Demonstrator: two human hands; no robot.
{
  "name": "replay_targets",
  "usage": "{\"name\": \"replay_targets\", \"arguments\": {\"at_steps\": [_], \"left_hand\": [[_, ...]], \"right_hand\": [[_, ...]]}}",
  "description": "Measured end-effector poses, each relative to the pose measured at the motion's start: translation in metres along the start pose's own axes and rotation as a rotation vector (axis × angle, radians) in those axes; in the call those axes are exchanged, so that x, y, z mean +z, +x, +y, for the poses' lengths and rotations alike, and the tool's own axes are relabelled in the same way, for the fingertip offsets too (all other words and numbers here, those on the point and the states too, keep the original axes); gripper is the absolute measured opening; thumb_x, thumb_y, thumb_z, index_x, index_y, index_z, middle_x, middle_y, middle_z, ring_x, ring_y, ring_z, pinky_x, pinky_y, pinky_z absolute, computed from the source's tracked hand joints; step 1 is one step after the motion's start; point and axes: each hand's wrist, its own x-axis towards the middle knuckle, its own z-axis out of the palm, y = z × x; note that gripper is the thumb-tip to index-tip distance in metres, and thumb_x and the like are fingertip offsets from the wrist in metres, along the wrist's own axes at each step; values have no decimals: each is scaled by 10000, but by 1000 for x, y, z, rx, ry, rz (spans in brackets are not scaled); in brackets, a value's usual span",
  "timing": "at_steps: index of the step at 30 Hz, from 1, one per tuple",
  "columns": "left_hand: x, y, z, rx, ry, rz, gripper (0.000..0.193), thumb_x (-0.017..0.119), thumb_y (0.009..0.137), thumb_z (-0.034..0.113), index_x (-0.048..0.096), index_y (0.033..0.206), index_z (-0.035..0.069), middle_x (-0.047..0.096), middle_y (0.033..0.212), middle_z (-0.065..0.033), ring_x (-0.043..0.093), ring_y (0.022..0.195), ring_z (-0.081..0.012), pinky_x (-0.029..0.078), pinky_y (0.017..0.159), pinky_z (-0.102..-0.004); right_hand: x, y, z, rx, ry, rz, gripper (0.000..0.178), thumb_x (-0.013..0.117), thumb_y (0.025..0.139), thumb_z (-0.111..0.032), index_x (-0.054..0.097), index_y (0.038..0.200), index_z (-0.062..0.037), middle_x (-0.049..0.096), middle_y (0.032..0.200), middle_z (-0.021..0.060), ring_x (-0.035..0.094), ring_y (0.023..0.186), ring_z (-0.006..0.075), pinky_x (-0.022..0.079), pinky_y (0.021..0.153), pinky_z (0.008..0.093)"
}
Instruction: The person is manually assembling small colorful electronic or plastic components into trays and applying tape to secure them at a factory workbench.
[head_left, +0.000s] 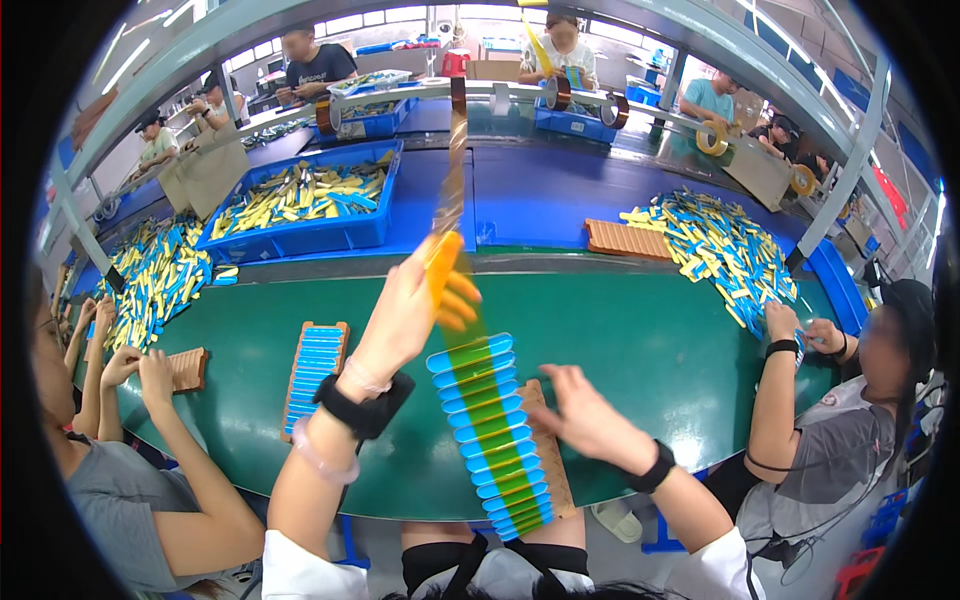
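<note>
A strip of amber tape (456, 190) hangs from the overhead bar to my left hand (437, 285), whose fingers look orange and are closed on it. Below the hand, the tape runs greenish-yellow down the middle of a row of blue flat pieces (480, 405) with rounded ends. These lie side by side, partly over a brown grooved rack (552, 465). My right hand (590, 415) is beside the rack's right edge, fingers apart, holding nothing. Left of my left forearm lies another brown grooved rack (342, 345) filled with blue pieces (316, 370).
Heaps of blue and yellow pieces lie at left (160, 285) and right (725, 255) on the green table (400, 460). A blue bin (290, 240) stands behind. A bar with tape rolls (613, 110) crosses overhead. Co-workers sit on both sides and opposite.
</note>
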Motion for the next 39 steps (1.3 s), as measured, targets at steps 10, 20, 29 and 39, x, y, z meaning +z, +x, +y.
{"name": "replay_targets", "arguments": {"at_steps": [10,20,29,39], "left_hand": [[0,-113,-65,-480,-486,-27,388,431,904,257,372,1202,15,530,1082,-102,562,912,-184,466,775,-303],[46,-168,100,993,348,-516,103,523,770,89,543,809,-4,507,723,-95,515,665,-223,412,594,-291],[32,-164,80,1059,-230,-1084,242,415,848,129,579,828,-48,563,819,-158,556,695,-232,445,596,-307],[42,-158,78,1130,-498,-1097,250,423,855,138,581,831,-54,568,804,-156,560,676,-235,443,576,-309]], "right_hand": [[-6,1,-31,-90,-516,-378,838,674,638,-362,281,1311,-56,211,1364,203,384,1085,395,389,795,545],[-51,34,106,-214,-963,195,610,658,679,-120,386,1218,-29,443,1133,179,471,942,284,425,757,379],[-22,13,83,-63,-756,-21,627,479,724,-29,285,1315,-106,281,1327,199,398,1113,388,392,840,456],[-24,3,85,-38,-733,-8,711,479,694,13,218,1343,-110,320,1298,210,381,1136,392,362,894,435]]}}
